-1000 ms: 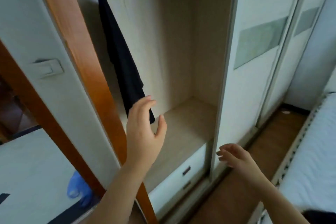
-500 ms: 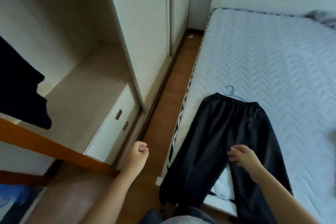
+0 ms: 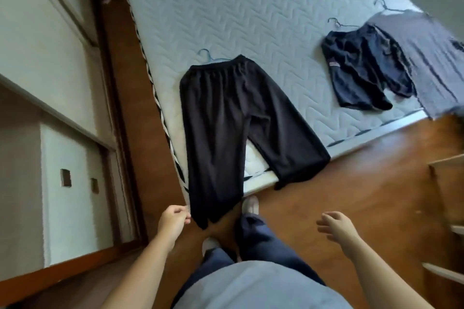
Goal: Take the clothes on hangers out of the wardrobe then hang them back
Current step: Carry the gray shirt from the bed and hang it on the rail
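Left hand [image 3: 174, 221] curled, empty; right hand [image 3: 336, 227] loose, empty. Black trousers [image 3: 226, 120] lay on the mattress [image 3: 251, 7] corner, legs draped over its edge. I judged: lift by the blue hanger [image 3: 208, 56], not cloth.

Plain black trousers [image 3: 226, 118] dead centre, pale blue hanger [image 3: 208, 55] poking out at their 12. Pale grey-blue mattress [image 3: 251, 7], quilted in zigzags, black-and-white striped piping [image 3: 160, 108] down its edge. Navy shorts [image 3: 361, 70] and a grey garment [image 3: 431, 57] over at 2. Reddish-brown wood floor [image 3: 351, 183], cream wardrobe [image 3: 50, 45] at 9.
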A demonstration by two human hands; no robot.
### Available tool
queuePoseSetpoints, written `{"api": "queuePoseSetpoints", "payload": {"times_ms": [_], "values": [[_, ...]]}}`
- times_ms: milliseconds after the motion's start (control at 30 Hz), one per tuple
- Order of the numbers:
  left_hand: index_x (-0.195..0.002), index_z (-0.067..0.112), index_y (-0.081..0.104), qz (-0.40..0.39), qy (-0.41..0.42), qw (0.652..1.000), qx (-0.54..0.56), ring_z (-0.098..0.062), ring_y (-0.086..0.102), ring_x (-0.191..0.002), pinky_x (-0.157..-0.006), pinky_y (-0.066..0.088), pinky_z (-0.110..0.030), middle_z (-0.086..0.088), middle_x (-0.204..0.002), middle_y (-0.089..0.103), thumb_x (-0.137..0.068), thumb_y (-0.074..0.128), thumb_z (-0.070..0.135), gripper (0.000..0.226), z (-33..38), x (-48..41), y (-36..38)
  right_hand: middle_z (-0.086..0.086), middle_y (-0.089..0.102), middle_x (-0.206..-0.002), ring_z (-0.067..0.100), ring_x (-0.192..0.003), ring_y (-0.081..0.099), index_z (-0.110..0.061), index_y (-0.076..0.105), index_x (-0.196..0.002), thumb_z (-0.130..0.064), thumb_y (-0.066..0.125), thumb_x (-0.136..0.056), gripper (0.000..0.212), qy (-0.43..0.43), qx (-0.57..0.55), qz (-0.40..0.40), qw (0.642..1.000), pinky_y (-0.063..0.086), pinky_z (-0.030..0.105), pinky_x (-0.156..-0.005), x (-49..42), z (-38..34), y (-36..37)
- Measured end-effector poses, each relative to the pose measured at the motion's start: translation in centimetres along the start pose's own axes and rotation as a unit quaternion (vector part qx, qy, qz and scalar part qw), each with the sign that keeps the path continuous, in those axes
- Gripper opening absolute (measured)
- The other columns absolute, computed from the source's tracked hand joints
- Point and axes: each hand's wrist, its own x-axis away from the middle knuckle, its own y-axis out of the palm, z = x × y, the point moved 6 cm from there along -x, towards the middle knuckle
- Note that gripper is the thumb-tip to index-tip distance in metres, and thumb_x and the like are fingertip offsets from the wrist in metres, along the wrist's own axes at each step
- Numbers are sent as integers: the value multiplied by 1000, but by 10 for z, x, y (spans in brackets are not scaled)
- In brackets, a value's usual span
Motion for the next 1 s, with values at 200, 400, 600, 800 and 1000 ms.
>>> {"api": "queuePoseSetpoints", "payload": {"times_ms": [200, 400, 600, 800, 1000], "values": [[-105, 7, 56, -37, 20, 994, -100, -18, 61, -80, -65, 42, -30, -5, -89, 63, -94, 40, 12, 20, 10, 4, 34, 14, 63, -92, 26, -78, 57, -8, 49, -103, -13, 42, -94, 13, 46, -71, 38, 996, 38, 31, -66, 3, 68, -36], [-102, 7, 55, -54, 35, 983, -172, -21, 60, -79, -84, 47, -42, -10, -93, 64, -95, 39, 11, 18, 45, 15, 105, 12, 63, -88, 20, -66, 56, -8, 51, -99, -12, 42, -92, 11, 82, -166, 61, 981, 35, 26, -58, -19, 131, -79], [-93, 5, 54, -92, 49, 962, -252, -15, 56, -62, -87, 47, -41, -8, -81, 63, -92, 40, 11, 16, 90, 40, 252, 8, 61, -78, 19, -63, 53, -6, 52, -97, -11, 43, -93, 11, 115, -250, 87, 957, 31, 23, -54, -58, 205, -180], [-96, 4, 55, -187, 197, 889, -370, -22, 57, -67, -69, 46, -31, -6, -72, 59, -89, 40, 2, 17, 168, 100, 440, 18, 57, -103, 28, -91, 53, -4, 46, -105, -14, 40, -96, 14, 220, -379, 145, 887, 39, 49, -98, -60, 299, -277], [-88, 13, 56, -243, 235, 821, -460, -27, 62, -79, -86, 49, -38, -9, -80, 64, -86, 45, 5, 13, 215, 127, 557, 19, 60, -108, 30, -94, 54, 4, 44, -126, -17, 40, -97, 37, 283, -410, 137, 856, 38, 40, -87, -89, 327, -318]]}}
